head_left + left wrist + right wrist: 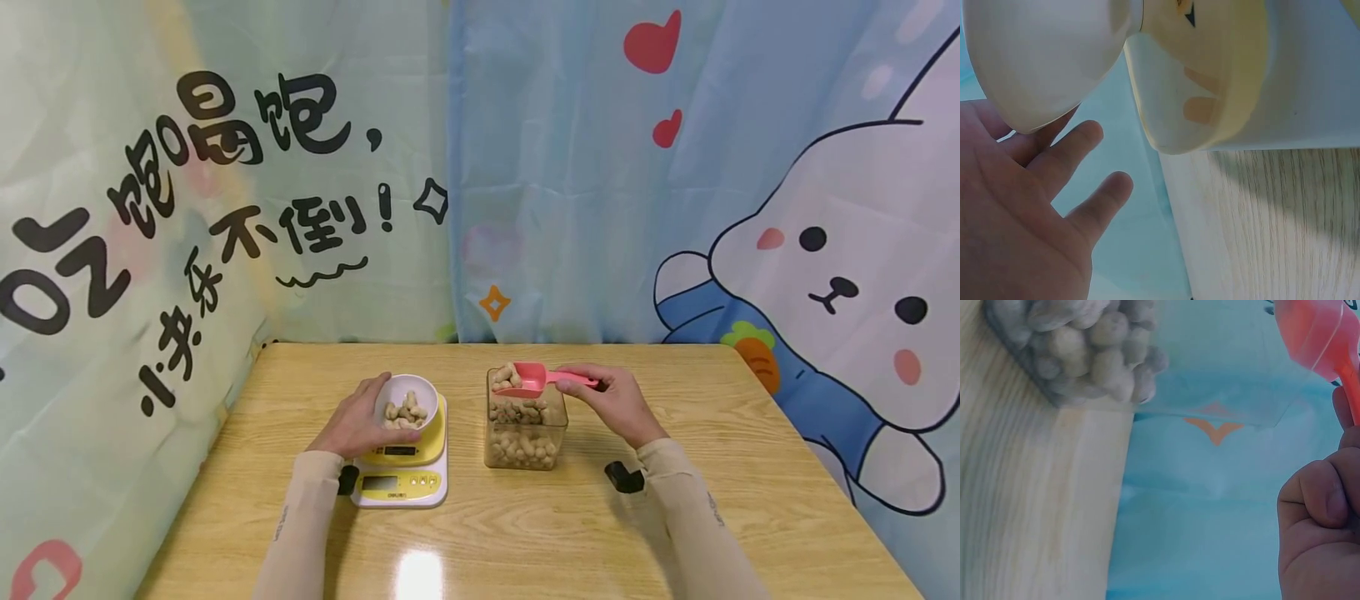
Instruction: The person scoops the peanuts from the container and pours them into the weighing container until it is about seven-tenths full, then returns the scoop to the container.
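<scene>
My left hand (pixel 358 421) holds a small white bowl (pixel 426 398) by its side, thumb toward the near rim. Peanuts (pixel 406 412) lie inside the bowl, which is over the yellow and white kitchen scale (pixel 442 467). Seen from the left wrist, the bowl (pixel 1047 56) rests against the fingers, two of them (pixel 1107 200) extending free below it. With my right hand (pixel 618 404) I grip the handle of a pink scoop (pixel 534 379) carrying several peanuts. The scoop is over a clear square container (pixel 551 450) of peanuts, whose corner shows in the right wrist view.
A wooden table (pixel 510 533) carries the scale and container side by side. Behind it hangs a printed curtain (pixel 555 208), and another curtain (pixel 172 358) runs along the left edge. Black straps (pixel 624 477) show at my wrists.
</scene>
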A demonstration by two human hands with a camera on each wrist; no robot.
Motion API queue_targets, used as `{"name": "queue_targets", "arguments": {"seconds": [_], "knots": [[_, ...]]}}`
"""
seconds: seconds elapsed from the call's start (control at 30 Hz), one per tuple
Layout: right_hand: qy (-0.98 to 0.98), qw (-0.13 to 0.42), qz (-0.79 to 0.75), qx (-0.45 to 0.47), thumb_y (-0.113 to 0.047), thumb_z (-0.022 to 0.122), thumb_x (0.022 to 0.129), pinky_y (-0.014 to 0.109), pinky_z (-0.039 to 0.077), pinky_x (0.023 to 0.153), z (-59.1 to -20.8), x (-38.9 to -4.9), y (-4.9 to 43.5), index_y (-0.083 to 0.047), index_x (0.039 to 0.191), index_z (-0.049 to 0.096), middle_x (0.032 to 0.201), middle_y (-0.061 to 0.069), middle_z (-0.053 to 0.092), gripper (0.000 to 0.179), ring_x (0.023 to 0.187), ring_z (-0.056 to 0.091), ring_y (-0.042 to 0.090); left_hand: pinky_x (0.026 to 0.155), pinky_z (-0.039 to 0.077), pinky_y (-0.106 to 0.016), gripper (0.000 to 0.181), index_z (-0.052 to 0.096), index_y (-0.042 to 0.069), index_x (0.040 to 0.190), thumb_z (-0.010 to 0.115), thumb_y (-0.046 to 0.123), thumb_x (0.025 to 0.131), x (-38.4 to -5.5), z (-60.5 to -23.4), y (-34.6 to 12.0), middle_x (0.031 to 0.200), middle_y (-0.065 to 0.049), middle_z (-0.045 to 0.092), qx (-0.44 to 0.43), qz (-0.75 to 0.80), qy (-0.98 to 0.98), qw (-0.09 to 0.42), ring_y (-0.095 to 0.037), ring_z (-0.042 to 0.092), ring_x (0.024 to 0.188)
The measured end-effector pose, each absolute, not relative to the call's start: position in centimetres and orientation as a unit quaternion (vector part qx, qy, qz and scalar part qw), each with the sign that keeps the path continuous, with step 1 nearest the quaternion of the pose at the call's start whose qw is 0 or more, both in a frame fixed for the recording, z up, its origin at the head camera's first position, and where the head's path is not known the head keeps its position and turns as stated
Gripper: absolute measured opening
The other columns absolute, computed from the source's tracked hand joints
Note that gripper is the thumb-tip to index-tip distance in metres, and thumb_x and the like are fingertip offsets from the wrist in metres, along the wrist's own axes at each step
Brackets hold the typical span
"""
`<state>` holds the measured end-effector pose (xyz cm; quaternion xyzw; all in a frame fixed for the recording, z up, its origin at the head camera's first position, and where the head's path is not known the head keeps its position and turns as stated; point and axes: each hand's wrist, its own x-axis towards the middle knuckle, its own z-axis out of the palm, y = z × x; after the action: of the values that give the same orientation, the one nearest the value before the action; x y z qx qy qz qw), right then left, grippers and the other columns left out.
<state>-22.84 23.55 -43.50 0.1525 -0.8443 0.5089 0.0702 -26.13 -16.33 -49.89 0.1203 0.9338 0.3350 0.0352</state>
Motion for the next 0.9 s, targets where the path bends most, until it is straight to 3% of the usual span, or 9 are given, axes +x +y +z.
{"name": "queue_targets", "arguments": {"seconds": [0.43,0.6,0.9], "knots": [[-0.83,0.045,0.527,0.177,-0.017,0.072,0.096,0.032,0.049,0.068,-42.2,-23.6,20.3,-0.002,0.123,0.072,0.111,0.013,0.073,0.031,0.077,0.056,0.022,0.103,0.044,-0.054,0.119,0.03,0.013,0.161,0.087,0.062,0.068,-26.0,-49.7,-16.2,0.154,-0.014,0.042,0.114,0.338,0.934,0.038,-0.035,0.051,0.129],[-0.829,0.038,0.527,0.186,-0.017,0.072,0.096,0.027,0.05,0.066,-43.8,-25.2,19.5,-0.006,0.123,0.074,0.113,0.013,0.072,0.029,0.074,0.058,0.015,0.104,0.044,-0.055,0.119,0.029,0.014,0.161,0.087,0.061,0.068,-26.0,-49.5,-16.1,0.155,-0.015,0.041,0.11,0.339,0.933,0.042,-0.035,0.05,0.13],[-0.819,0.026,0.531,0.216,-0.028,0.074,0.094,0.028,0.043,0.057,-44.7,-26.6,17.1,-0.016,0.12,0.076,0.112,0.006,0.072,0.028,0.062,0.047,0.02,0.105,0.044,-0.055,0.119,0.029,0.013,0.161,0.087,0.062,0.068,-26.1,-49.7,-16.2,0.155,-0.015,0.041,0.105,0.341,0.933,0.046,-0.034,0.05,0.13]]}}
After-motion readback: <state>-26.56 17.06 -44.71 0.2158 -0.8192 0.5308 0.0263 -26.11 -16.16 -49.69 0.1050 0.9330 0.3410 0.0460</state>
